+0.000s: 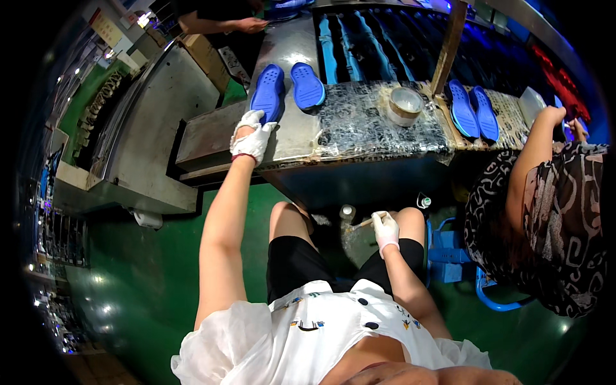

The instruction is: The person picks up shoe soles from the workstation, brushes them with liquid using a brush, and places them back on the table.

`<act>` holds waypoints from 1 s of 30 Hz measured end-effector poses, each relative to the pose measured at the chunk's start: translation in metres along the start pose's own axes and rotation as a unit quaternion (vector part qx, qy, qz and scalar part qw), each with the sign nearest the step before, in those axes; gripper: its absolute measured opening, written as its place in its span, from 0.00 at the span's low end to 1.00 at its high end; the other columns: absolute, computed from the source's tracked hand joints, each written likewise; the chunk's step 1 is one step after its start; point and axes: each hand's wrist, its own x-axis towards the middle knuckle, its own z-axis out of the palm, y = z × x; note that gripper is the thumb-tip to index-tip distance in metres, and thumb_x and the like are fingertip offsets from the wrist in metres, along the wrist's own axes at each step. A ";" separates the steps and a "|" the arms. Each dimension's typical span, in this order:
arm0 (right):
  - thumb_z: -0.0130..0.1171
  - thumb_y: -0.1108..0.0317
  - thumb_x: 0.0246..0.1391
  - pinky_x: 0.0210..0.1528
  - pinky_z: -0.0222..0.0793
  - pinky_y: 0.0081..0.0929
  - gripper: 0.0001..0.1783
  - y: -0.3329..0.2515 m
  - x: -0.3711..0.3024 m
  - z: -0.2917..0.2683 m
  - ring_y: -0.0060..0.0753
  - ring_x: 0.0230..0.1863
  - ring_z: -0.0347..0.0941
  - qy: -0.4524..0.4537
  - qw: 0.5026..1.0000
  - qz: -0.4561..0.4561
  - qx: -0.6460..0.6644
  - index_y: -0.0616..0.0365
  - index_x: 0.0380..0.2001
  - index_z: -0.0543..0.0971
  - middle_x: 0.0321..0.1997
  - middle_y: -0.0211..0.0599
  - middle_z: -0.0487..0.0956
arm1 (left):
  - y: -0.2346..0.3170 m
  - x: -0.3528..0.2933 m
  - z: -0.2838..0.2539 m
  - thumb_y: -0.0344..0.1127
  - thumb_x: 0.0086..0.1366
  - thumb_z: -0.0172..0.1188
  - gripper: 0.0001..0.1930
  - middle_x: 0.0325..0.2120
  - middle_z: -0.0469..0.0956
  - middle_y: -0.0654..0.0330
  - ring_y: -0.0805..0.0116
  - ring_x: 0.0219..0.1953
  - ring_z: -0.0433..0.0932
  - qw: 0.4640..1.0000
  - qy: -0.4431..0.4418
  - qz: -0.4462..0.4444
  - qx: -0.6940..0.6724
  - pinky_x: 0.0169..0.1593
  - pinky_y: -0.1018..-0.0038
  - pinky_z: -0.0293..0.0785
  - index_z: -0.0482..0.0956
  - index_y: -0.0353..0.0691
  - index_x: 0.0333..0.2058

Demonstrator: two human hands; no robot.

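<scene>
My left hand (253, 138), in a white glove, has its fingers closed on the near end of a blue shoe sole (268, 88) at the metal table's edge. A second blue shoe sole (307, 86) lies just to the right of it, apart from my hand. Over my right thigh, my right hand (386, 231), also gloved in white, grips a brush (364, 224) by its handle. The brush points left, and its bristles are hard to make out against the dark floor.
A round pot (405, 106) stands on the film-wrapped table edge (359, 128). Right of a post (448, 51) lie two more blue soles (473, 112). A co-worker (539, 205) sits at the right; another person's hand (251, 25) shows at the far side. Dark conveyor (385, 45) runs behind.
</scene>
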 end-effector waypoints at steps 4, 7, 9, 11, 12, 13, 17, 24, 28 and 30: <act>0.56 0.58 0.51 0.41 0.68 0.29 0.13 0.003 0.002 0.003 0.33 0.35 0.75 0.007 0.999 -0.024 -0.031 0.56 0.33 0.79 0.31 0.39 0.80 | -0.006 -0.014 0.011 0.40 0.55 0.61 0.13 0.35 0.77 0.51 0.54 0.40 0.75 0.999 0.025 -0.020 -0.017 0.44 0.64 0.69 0.78 0.38 0.35; 0.55 0.59 0.52 0.41 0.68 0.27 0.12 0.012 0.005 0.007 0.31 0.35 0.75 -0.005 1.000 -0.025 -0.011 0.55 0.33 0.79 0.31 0.38 0.80 | -0.003 -0.036 0.003 0.35 0.54 0.62 0.09 0.34 0.77 0.51 0.53 0.40 0.74 0.996 0.077 0.002 -0.041 0.46 0.64 0.69 0.79 0.36 0.31; 0.56 0.59 0.52 0.41 0.68 0.26 0.12 -0.001 -0.001 0.006 0.27 0.34 0.74 -0.019 1.000 -0.010 -0.017 0.56 0.33 0.79 0.30 0.35 0.79 | -0.020 -0.049 0.007 0.33 0.52 0.64 0.08 0.41 0.75 0.50 0.54 0.46 0.72 0.985 0.130 0.084 -0.073 0.50 0.65 0.68 0.79 0.35 0.29; 0.56 0.62 0.54 0.26 0.63 0.17 0.09 0.020 0.008 0.005 0.17 0.22 0.67 0.006 0.998 -0.064 0.017 0.56 0.32 0.76 0.22 0.28 0.75 | 0.006 -0.067 -0.005 0.31 0.50 0.65 0.07 0.50 0.68 0.46 0.54 0.53 0.67 0.980 0.118 0.061 -0.147 0.53 0.66 0.66 0.79 0.34 0.26; 0.56 0.63 0.54 0.25 0.62 0.17 0.08 0.020 0.008 0.005 0.16 0.21 0.66 -0.002 0.997 -0.067 0.033 0.55 0.31 0.76 0.21 0.27 0.74 | 0.006 -0.077 -0.006 0.32 0.49 0.67 0.08 0.55 0.62 0.42 0.53 0.57 0.64 0.972 0.137 0.050 -0.187 0.56 0.66 0.63 0.79 0.34 0.24; 0.56 0.63 0.54 0.24 0.61 0.16 0.08 0.020 0.008 0.003 0.16 0.21 0.65 -0.003 0.997 -0.066 0.048 0.55 0.31 0.76 0.21 0.26 0.73 | 0.013 -0.086 -0.014 0.31 0.49 0.67 0.08 0.55 0.62 0.40 0.53 0.57 0.63 0.972 0.139 0.033 -0.184 0.57 0.64 0.62 0.79 0.34 0.24; 0.55 0.64 0.55 0.20 0.60 0.15 0.07 0.018 0.008 0.001 0.15 0.18 0.64 -0.025 0.996 -0.023 0.085 0.55 0.32 0.74 0.19 0.25 0.71 | 0.022 -0.116 -0.031 0.32 0.53 0.64 0.07 0.53 0.65 0.46 0.60 0.49 0.71 0.905 0.034 -0.134 -0.403 0.51 0.66 0.68 0.78 0.34 0.25; 0.56 0.61 0.54 0.31 0.66 0.22 0.12 0.019 0.005 0.001 0.22 0.26 0.70 -0.037 0.998 -0.012 0.039 0.59 0.33 0.78 0.24 0.30 0.77 | 0.015 -0.112 -0.016 0.32 0.56 0.64 0.16 0.31 0.74 0.61 0.73 0.29 0.74 0.613 0.030 -0.309 -0.726 0.30 0.78 0.76 0.70 0.35 0.40; 0.56 0.61 0.54 0.31 0.66 0.22 0.12 0.028 0.004 -0.002 0.21 0.26 0.70 -0.028 0.997 -0.018 0.065 0.59 0.33 0.78 0.25 0.30 0.76 | 0.032 -0.120 -0.033 0.28 0.58 0.59 0.04 0.27 0.75 0.65 0.75 0.25 0.74 0.469 -0.032 -0.332 -0.818 0.27 0.83 0.73 0.73 0.41 0.31; 0.56 0.62 0.55 0.31 0.66 0.20 0.10 0.029 0.004 -0.006 0.20 0.25 0.69 -0.025 0.993 -0.044 0.105 0.57 0.33 0.77 0.23 0.28 0.75 | 0.051 -0.128 -0.034 0.24 0.57 0.56 0.08 0.30 0.76 0.63 0.74 0.29 0.76 0.466 0.003 -0.285 -0.837 0.32 0.82 0.76 0.74 0.40 0.36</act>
